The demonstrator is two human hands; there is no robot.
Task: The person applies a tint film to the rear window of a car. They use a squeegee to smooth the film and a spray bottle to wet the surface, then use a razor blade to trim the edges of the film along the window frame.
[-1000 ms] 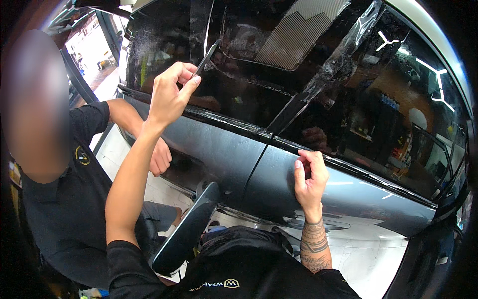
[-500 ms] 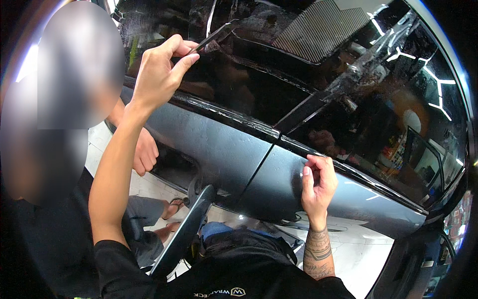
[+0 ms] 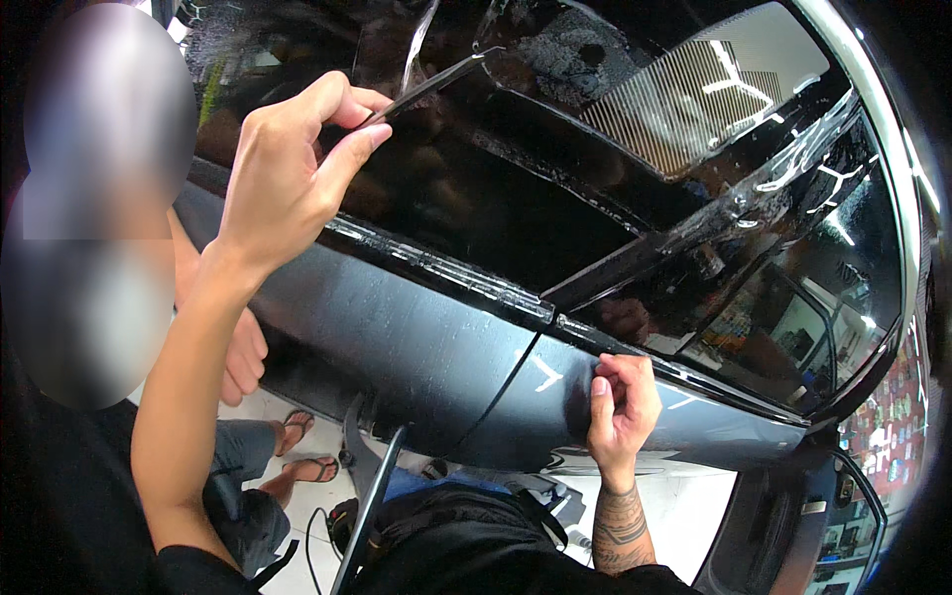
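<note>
My left hand [image 3: 297,174] is raised before the dark side windows of a grey car. Between its thumb and fingers it pinches a thin dark strip [image 3: 436,87], whose free end points up and to the right with a small pale curl at the tip. Below and to the right, my right hand [image 3: 625,402] is closed, fingers curled toward the thumb, close to the door panel [image 3: 426,312] just under the window trim [image 3: 684,372]. Whether it holds anything is hidden, and I cannot tell if it touches the panel. The window glass [image 3: 436,188] looks wet and streaked.
Close on my left stands another person in dark clothes, one hand [image 3: 243,362] hanging beside the car. A dark open door edge [image 3: 377,506] rises near my waist. To the right is another open door [image 3: 764,535]. A cable [image 3: 315,535] hangs low at the left.
My view has shifted, so the car sits lower in it. My left hand, still pinching the strip, appears lower and farther left. My right hand stays curled by the door panel.
</note>
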